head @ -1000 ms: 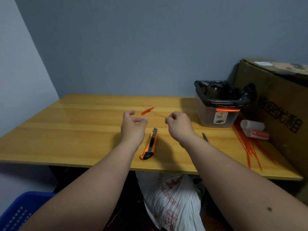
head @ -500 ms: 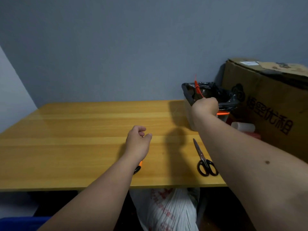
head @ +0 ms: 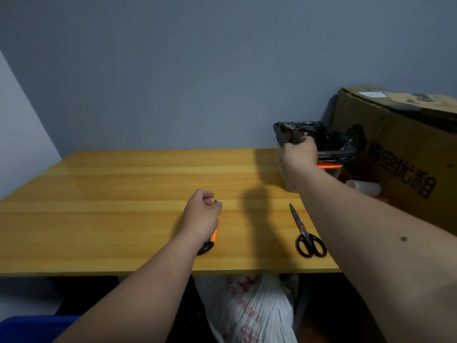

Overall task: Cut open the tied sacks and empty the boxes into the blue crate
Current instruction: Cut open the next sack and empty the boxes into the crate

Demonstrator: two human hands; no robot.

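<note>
From the head view, your right hand [head: 300, 151] has moved on from a moment ago: then it held the orange tie up at the rim of the bin [head: 332, 154], and now the fingers hang over that rim with no tie showing between them. I read that as the cut tie dropped in as waste, though the bin's inside is too dark to confirm it; that grip looks loosely curled and I cannot tell whether anything is left in it. Your left hand [head: 201, 214] has barely shifted: it rests on the bench [head: 111, 219], its grip loosely clenched on nothing I can see, lying over the orange knife [head: 210, 242], whose dark butt end pokes out at the wrist. If the tie is gone, one sack is presumably untied and ready to empty. The scissors [head: 306, 233] lie closed on the bench, between your arms. As for containers: the bin is lined with a black bag, contents hidden; the large carton [head: 400, 174] stands closed just beside it; the white sack [head: 252, 310] sits under the bench, its contents unseen; and only a corner of the blue crate [head: 32, 329] shows at lower left, its inside out of view.
</note>
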